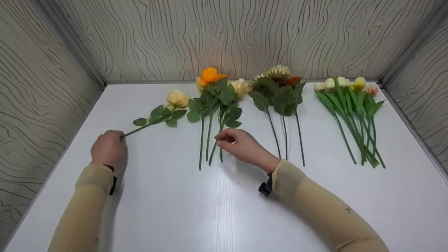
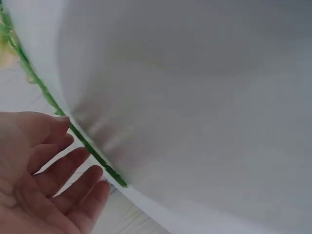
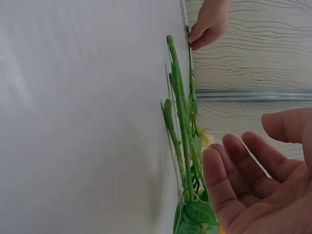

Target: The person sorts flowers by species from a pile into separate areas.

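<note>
A cream rose (image 1: pixel 177 98) with green leaves lies slanted at the left of the table. My left hand (image 1: pixel 108 147) pinches the lower end of its stem; in the left wrist view the thumb and index finger meet at the green stem (image 2: pixel 92 151), while the other fingers are spread loosely. My right hand (image 1: pixel 241 144) hovers over the lower stems of the rose bunch (image 1: pixel 217 98), which has orange and cream blooms. Its fingers are loosely bent with nothing in them, and in the right wrist view they stand apart from the stems (image 3: pixel 180 107).
Right of the roses lie sunflower-like stems (image 1: pixel 280 94) with broad dark leaves and cream and rust heads. Farther right is a bunch of tulips (image 1: pixel 353 105). Wood-patterned panels (image 1: pixel 238 38) enclose the white table (image 1: pixel 182 206) at the back and sides.
</note>
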Demonstrator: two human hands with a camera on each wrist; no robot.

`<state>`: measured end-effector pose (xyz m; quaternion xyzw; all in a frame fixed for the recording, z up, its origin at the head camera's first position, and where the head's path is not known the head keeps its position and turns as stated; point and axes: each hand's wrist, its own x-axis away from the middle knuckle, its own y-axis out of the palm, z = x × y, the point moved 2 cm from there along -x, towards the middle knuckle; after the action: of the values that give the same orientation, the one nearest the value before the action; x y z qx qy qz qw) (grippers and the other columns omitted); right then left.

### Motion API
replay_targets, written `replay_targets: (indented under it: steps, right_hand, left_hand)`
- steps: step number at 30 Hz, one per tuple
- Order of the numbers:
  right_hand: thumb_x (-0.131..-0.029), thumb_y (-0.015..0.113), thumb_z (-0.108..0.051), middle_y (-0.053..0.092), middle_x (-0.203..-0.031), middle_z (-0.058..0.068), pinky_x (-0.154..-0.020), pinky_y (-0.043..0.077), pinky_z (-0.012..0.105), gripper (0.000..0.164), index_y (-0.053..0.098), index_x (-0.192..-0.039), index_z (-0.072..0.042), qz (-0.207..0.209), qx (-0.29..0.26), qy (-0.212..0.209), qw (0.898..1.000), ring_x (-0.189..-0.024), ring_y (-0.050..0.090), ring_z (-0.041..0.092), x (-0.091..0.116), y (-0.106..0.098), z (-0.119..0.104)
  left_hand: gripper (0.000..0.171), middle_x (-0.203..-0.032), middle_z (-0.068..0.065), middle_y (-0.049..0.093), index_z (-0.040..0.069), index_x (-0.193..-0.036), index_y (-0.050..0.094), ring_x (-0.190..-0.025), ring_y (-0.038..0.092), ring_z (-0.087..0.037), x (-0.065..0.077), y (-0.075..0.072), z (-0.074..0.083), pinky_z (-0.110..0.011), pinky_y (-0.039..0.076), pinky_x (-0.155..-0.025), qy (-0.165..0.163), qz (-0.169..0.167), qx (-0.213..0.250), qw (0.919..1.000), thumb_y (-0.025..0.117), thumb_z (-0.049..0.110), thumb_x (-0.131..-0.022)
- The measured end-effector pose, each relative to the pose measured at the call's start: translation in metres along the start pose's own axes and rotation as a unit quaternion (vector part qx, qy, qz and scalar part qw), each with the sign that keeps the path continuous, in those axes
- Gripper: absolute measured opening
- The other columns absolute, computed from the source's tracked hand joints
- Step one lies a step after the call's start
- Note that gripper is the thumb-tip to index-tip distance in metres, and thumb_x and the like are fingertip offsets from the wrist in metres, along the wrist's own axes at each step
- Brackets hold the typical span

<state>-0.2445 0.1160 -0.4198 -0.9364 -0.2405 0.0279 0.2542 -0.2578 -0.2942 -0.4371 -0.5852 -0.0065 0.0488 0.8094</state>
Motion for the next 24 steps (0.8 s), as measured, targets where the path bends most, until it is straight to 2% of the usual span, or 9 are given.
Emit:
replay_targets:
  steps: [4,7,12,17,20,24]
  right_hand:
    - [-0.103,0.062,-0.031,0.066,-0.112,-0.003,-0.086,0.052,0.037,0.031,0.069,-0.127,-0.012,-0.014,0.032,-0.004,0.999,-0.105,0.059,0.017,-0.010,0.012,-0.010]
    - [-0.103,0.063,-0.031,0.066,-0.112,-0.003,-0.089,0.051,0.037,0.032,0.069,-0.127,-0.012,-0.024,0.039,-0.009,0.999,-0.104,0.059,0.017,-0.014,0.017,-0.014]
    - [-0.103,0.063,-0.030,0.067,-0.113,-0.003,-0.087,0.052,0.036,0.032,0.069,-0.127,-0.010,-0.032,0.036,-0.010,0.999,-0.104,0.060,0.016,-0.013,0.020,-0.016]
    - [-0.103,0.063,-0.028,0.068,-0.111,-0.004,-0.085,0.053,0.036,0.028,0.071,-0.124,-0.012,-0.020,0.029,-0.007,0.999,-0.104,0.060,0.017,-0.006,0.011,-0.009]
    - [-0.103,0.063,-0.027,0.068,-0.113,-0.004,-0.084,0.054,0.036,0.028,0.071,-0.125,-0.012,-0.011,0.016,-0.005,1.000,-0.105,0.061,0.017,0.001,0.001,-0.005]
    - [-0.103,0.062,-0.029,0.068,-0.116,-0.003,-0.083,0.054,0.037,0.029,0.070,-0.126,-0.013,0.003,0.002,-0.002,1.000,-0.107,0.062,0.018,0.011,-0.015,0.001]
  left_hand:
    - [0.022,-0.103,-0.031,0.066,-0.011,-0.109,0.069,-0.097,0.064,-0.050,0.002,0.001,-0.005,-0.060,0.052,-0.078,0.008,0.015,-0.004,0.9998,0.054,0.000,-0.099]
    - [0.015,-0.095,-0.029,0.066,-0.011,-0.101,0.069,-0.089,0.065,-0.048,0.003,0.000,-0.001,-0.058,0.053,-0.073,0.031,0.018,-0.023,0.9991,0.057,-0.003,-0.097]
    - [0.009,-0.085,-0.028,0.062,-0.013,-0.094,0.064,-0.081,0.064,-0.046,0.007,-0.003,0.014,-0.057,0.053,-0.069,0.064,-0.029,-0.059,0.9957,0.056,-0.009,-0.095]
    - [0.011,-0.078,-0.025,0.054,-0.013,-0.087,0.059,-0.073,0.058,-0.041,0.011,-0.008,0.025,-0.055,0.050,-0.064,0.075,-0.063,-0.067,0.9929,0.051,-0.012,-0.094]
    - [0.013,-0.080,-0.026,0.057,-0.013,-0.088,0.060,-0.074,0.059,-0.040,0.010,-0.011,0.028,-0.054,0.051,-0.066,0.060,-0.084,-0.044,0.9937,0.049,-0.010,-0.094]
    - [0.023,-0.095,-0.027,0.064,-0.015,-0.106,0.064,-0.081,0.062,-0.035,0.010,-0.015,0.037,-0.049,0.053,-0.072,0.020,-0.115,0.043,0.9922,0.048,0.000,-0.097]
